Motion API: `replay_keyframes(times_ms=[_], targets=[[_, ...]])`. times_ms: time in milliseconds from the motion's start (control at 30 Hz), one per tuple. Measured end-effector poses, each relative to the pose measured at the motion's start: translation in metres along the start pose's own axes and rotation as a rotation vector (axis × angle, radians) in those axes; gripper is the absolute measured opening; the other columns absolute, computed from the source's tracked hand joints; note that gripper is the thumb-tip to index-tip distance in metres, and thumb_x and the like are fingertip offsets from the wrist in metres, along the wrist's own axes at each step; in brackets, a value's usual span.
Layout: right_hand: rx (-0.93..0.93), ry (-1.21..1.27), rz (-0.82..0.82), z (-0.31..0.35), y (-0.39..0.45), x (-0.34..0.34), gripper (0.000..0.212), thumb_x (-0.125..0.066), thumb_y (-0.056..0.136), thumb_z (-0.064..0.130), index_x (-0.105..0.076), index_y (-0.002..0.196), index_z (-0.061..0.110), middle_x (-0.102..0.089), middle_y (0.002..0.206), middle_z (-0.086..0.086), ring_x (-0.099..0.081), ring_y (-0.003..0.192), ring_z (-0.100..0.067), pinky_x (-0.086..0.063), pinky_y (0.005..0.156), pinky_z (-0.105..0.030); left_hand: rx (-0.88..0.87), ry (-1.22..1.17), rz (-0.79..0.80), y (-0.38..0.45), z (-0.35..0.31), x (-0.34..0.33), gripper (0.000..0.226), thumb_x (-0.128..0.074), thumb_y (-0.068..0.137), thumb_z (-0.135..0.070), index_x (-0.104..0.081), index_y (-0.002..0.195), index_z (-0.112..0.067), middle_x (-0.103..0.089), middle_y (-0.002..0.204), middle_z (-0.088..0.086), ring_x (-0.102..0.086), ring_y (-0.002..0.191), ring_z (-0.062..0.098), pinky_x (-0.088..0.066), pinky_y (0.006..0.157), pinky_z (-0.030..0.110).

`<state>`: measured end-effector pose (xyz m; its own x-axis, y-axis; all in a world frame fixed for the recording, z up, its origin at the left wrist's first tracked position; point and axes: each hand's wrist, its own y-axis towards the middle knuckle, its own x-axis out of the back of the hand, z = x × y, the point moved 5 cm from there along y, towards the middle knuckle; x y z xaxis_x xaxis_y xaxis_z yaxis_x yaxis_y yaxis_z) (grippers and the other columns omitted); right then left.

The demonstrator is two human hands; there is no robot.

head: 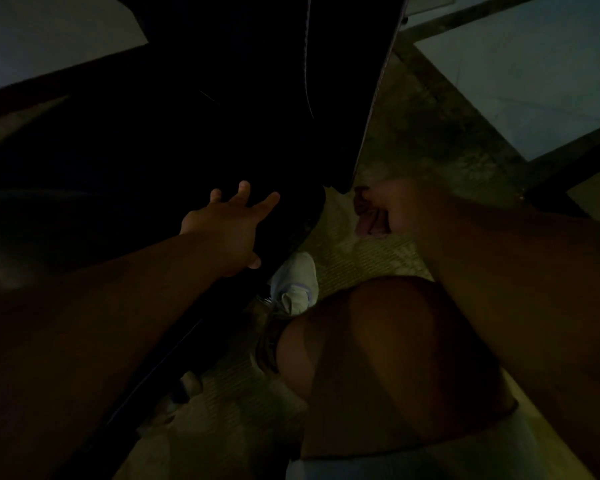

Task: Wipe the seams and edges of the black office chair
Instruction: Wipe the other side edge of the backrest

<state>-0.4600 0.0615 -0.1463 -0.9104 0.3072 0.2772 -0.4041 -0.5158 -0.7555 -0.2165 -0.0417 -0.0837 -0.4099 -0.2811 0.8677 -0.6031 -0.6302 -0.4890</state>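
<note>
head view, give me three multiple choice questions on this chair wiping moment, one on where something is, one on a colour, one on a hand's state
1. Where does the left hand lie?
A. flat on the black chair
B. on the person's knee
C. on the floor

2. What colour is the cloth in the right hand?
A. bright blue
B. pinkish red
C. black

3. How are the left hand's fingers?
A. curled in a fist
B. pinching a cloth
C. spread and straight

Answers:
1. A, its palm and fingers rest on the dark seat surface.
2. B, a pinkish red bunch shows at the fist, beside the chair's lower corner.
3. C, the fingers fan out over the chair and hold nothing.
</note>
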Motion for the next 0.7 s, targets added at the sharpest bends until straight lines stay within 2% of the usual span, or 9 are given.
replay_keyframes(times_ms=[100,167,200,333,400,500,533,633,700], targets=[[-0.052,-0.003,0.029,-0.018,0.012,-0.019,0.043,-0.035,0.104,0.027,-0.053,0.076,0.0,-0.059,0.068,-0.016,-0.056,0.058,-0.027,-0.044,0.057,-0.033,-0.004,-0.007,0.005,0.0,0.0,-0.001,0.12,-0.081,0.082,-0.044,0.016,0.154,-0.05,0.018,0.168,-0.002,0.003,0.155,0.04,-0.045,0.104,0.061],[-0.111,0.103,0.085,-0.026,0.017,-0.031,0.042,-0.034,0.106,0.028,-0.047,0.073,0.006,-0.052,0.062,-0.01,-0.052,0.046,-0.022,-0.04,0.044,-0.023,0.001,-0.003,0.006,-0.001,0.0,0.0,0.12,-0.08,0.083,-0.044,0.015,0.154,-0.05,0.018,0.168,-0.002,0.003,0.154,0.04,-0.045,0.104,0.061],[-0.114,0.164,0.056,-0.026,0.017,-0.032,0.039,-0.036,0.106,0.027,-0.046,0.074,0.008,-0.05,0.064,-0.009,-0.05,0.046,-0.02,-0.039,0.04,-0.022,0.004,0.0,0.003,-0.001,-0.001,0.001,0.119,-0.08,0.083,-0.044,0.015,0.154,-0.05,0.018,0.168,-0.001,0.003,0.154,0.04,-0.044,0.103,0.061],[-0.025,0.261,-0.008,-0.018,0.023,-0.034,0.031,-0.042,0.103,0.026,-0.052,0.082,0.005,-0.057,0.069,-0.012,-0.054,0.052,-0.023,-0.044,0.037,-0.019,0.004,0.005,-0.002,-0.001,-0.002,-0.001,0.12,-0.08,0.083,-0.043,0.015,0.155,-0.049,0.017,0.168,-0.001,0.002,0.154,0.041,-0.045,0.102,0.06],[-0.045,0.387,-0.001,-0.018,0.025,-0.038,0.032,-0.043,0.103,0.024,-0.051,0.078,0.008,-0.05,0.063,-0.009,-0.049,0.043,-0.02,-0.038,0.036,-0.017,0.006,0.009,-0.008,0.0,-0.001,-0.001,0.12,-0.08,0.083,-0.043,0.016,0.154,-0.049,0.018,0.168,-0.001,0.003,0.154,0.041,-0.046,0.102,0.06],[-0.026,0.558,0.044,-0.013,0.026,-0.039,0.039,-0.039,0.104,0.018,-0.04,0.066,0.011,-0.04,0.048,-0.002,-0.035,0.027,-0.012,-0.025,0.042,-0.008,0.005,0.003,0.001,0.0,0.0,-0.001,0.12,-0.08,0.083,-0.044,0.016,0.154,-0.049,0.018,0.168,-0.001,0.003,0.154,0.041,-0.046,0.102,0.061],[-0.025,0.588,0.047,-0.012,0.024,-0.04,0.039,-0.038,0.104,0.017,-0.038,0.065,0.012,-0.039,0.044,0.0,-0.032,0.028,-0.009,-0.023,0.04,-0.007,0.006,0.002,0.002,0.0,0.0,-0.001,0.12,-0.08,0.083,-0.044,0.016,0.154,-0.049,0.018,0.168,-0.001,0.003,0.154,0.041,-0.045,0.102,0.061],[-0.023,0.674,0.075,-0.01,0.026,-0.042,0.038,-0.032,0.104,0.016,-0.034,0.066,0.012,-0.038,0.052,-0.001,-0.035,0.032,-0.01,-0.03,0.033,-0.011,0.006,0.001,-0.01,0.0,-0.001,-0.001,0.12,-0.08,0.083,-0.044,0.016,0.154,-0.05,0.017,0.168,-0.001,0.002,0.154,0.041,-0.045,0.102,0.06],[0.002,0.678,0.075,-0.008,0.025,-0.044,0.04,-0.028,0.106,0.017,-0.034,0.067,0.012,-0.041,0.05,-0.002,-0.038,0.03,-0.01,-0.031,0.031,-0.012,0.008,-0.001,-0.009,-0.001,-0.001,-0.001,0.119,-0.079,0.084,-0.044,0.016,0.154,-0.049,0.018,0.168,-0.001,0.003,0.154,0.04,-0.045,0.103,0.06]])
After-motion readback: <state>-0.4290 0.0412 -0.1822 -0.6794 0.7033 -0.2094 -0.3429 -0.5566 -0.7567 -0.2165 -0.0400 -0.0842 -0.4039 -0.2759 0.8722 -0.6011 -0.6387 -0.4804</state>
